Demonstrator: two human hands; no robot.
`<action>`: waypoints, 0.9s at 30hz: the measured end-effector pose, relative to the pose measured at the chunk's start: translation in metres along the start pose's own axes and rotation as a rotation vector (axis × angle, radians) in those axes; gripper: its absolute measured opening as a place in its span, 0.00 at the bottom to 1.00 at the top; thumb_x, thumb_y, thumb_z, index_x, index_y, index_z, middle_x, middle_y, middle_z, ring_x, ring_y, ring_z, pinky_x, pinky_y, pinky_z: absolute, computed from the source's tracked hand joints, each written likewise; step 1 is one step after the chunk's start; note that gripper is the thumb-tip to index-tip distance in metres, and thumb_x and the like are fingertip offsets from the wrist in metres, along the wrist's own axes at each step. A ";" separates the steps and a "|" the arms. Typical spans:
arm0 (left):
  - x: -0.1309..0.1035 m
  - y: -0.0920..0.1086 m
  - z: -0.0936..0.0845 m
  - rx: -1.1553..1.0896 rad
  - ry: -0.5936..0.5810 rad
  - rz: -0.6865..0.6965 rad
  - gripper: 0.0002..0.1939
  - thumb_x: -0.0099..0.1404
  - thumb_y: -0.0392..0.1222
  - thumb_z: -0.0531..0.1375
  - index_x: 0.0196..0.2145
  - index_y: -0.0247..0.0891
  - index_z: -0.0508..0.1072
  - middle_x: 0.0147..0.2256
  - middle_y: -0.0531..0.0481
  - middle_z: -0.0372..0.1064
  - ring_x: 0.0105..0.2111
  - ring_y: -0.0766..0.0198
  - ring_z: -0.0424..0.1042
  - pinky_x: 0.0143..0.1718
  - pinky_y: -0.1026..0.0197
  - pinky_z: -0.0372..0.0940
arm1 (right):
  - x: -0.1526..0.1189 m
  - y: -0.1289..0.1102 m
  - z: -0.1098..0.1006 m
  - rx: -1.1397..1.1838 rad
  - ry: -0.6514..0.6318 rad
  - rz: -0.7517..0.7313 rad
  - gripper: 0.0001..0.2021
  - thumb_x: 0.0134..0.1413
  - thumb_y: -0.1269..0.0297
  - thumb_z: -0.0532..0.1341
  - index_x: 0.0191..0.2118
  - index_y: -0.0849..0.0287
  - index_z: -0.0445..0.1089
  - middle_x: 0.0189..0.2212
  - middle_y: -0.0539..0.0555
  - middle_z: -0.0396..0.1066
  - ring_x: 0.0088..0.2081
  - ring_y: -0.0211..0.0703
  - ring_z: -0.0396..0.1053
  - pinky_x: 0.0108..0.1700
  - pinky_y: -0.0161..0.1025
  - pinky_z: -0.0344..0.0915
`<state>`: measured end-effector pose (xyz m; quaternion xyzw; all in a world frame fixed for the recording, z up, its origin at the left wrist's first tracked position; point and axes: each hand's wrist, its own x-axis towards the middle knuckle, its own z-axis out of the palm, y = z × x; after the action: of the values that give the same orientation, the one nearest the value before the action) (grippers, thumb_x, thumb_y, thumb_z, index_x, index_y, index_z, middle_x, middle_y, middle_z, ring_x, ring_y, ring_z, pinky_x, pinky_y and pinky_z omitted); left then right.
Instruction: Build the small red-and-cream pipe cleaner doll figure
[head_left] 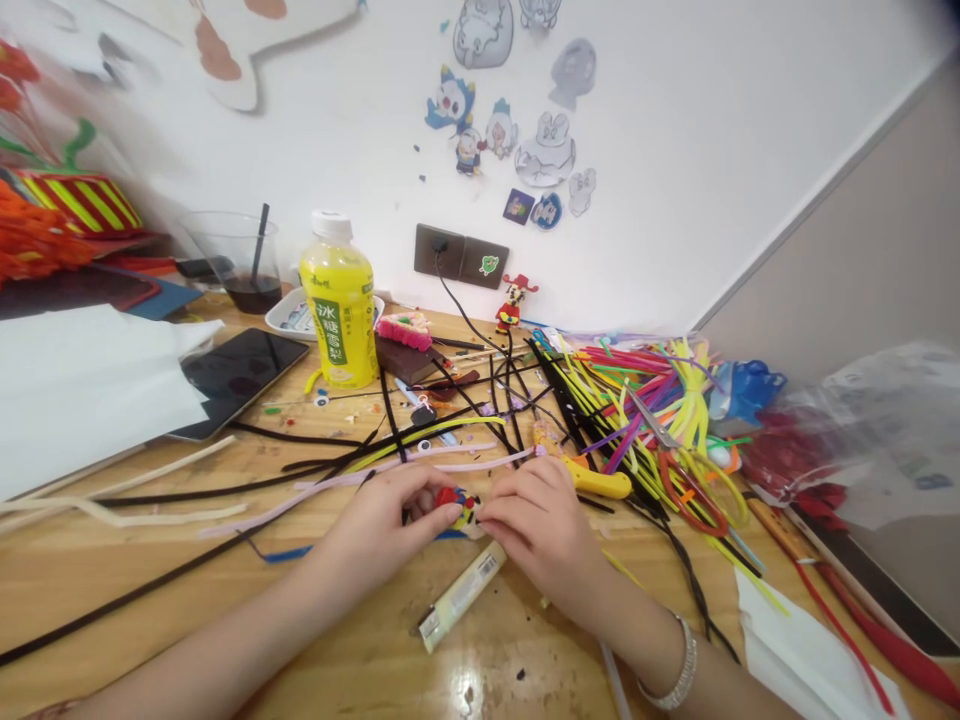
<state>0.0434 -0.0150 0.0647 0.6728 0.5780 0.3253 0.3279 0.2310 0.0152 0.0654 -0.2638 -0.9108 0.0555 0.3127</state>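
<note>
Between thumb and fingers of my left hand (pixel 401 515) is a small red, blue and yellow figure (pixel 466 508), partly covered by the fingertips. My right hand (pixel 536 525) is closed in a pinch close against the figure's right side. Whatever lies between its fingertips is too small to make out. Below the hands, a pale glue tube (pixel 459 600) lies slantwise on the table. A yellow-handled tool (pixel 600 480) lies just beyond my right hand, its other end partly hidden.
Black, yellow and lilac pipe cleaners (pixel 360 455) sprawl across the wooden table (pixel 360 640). A colourful bundle of them (pixel 637 400) lies at right beside scissors (pixel 701 495). Behind stand a yellow drink bottle (pixel 337 310), a plastic cup (pixel 251 270) and a red figure (pixel 510 305). A tablet (pixel 247 375) lies left.
</note>
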 end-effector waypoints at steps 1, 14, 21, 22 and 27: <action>0.000 -0.001 0.000 0.008 0.004 0.006 0.10 0.56 0.47 0.55 0.31 0.39 0.71 0.26 0.53 0.68 0.27 0.63 0.66 0.28 0.63 0.61 | 0.000 0.000 0.001 -0.001 -0.003 -0.003 0.06 0.55 0.67 0.56 0.32 0.57 0.70 0.31 0.50 0.71 0.35 0.40 0.60 0.41 0.43 0.54; -0.001 0.000 0.000 0.022 -0.002 0.013 0.10 0.56 0.46 0.55 0.31 0.38 0.71 0.26 0.52 0.69 0.28 0.63 0.67 0.29 0.63 0.61 | -0.001 0.001 0.000 0.037 -0.042 0.023 0.05 0.54 0.67 0.57 0.31 0.57 0.70 0.31 0.51 0.70 0.36 0.41 0.60 0.41 0.43 0.54; -0.001 0.002 -0.001 0.038 0.006 0.015 0.09 0.55 0.45 0.55 0.30 0.38 0.71 0.24 0.53 0.67 0.26 0.64 0.66 0.28 0.63 0.61 | 0.001 0.000 0.002 0.043 -0.030 0.056 0.04 0.53 0.68 0.57 0.30 0.58 0.68 0.30 0.51 0.69 0.36 0.41 0.61 0.40 0.42 0.55; -0.001 0.002 -0.001 0.038 0.009 0.013 0.09 0.55 0.45 0.55 0.30 0.39 0.71 0.24 0.53 0.68 0.26 0.64 0.66 0.28 0.63 0.61 | 0.001 0.000 0.002 0.040 -0.032 0.058 0.04 0.53 0.68 0.57 0.30 0.58 0.68 0.30 0.51 0.69 0.36 0.41 0.61 0.40 0.42 0.55; 0.000 0.001 -0.001 0.037 0.006 0.031 0.09 0.54 0.45 0.55 0.31 0.39 0.71 0.26 0.52 0.70 0.28 0.63 0.67 0.30 0.63 0.61 | 0.001 0.000 0.001 0.028 -0.066 0.062 0.05 0.54 0.68 0.57 0.30 0.57 0.68 0.31 0.50 0.69 0.36 0.41 0.60 0.41 0.42 0.54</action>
<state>0.0434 -0.0155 0.0658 0.6867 0.5742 0.3217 0.3087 0.2297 0.0156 0.0658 -0.2854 -0.9112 0.0865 0.2843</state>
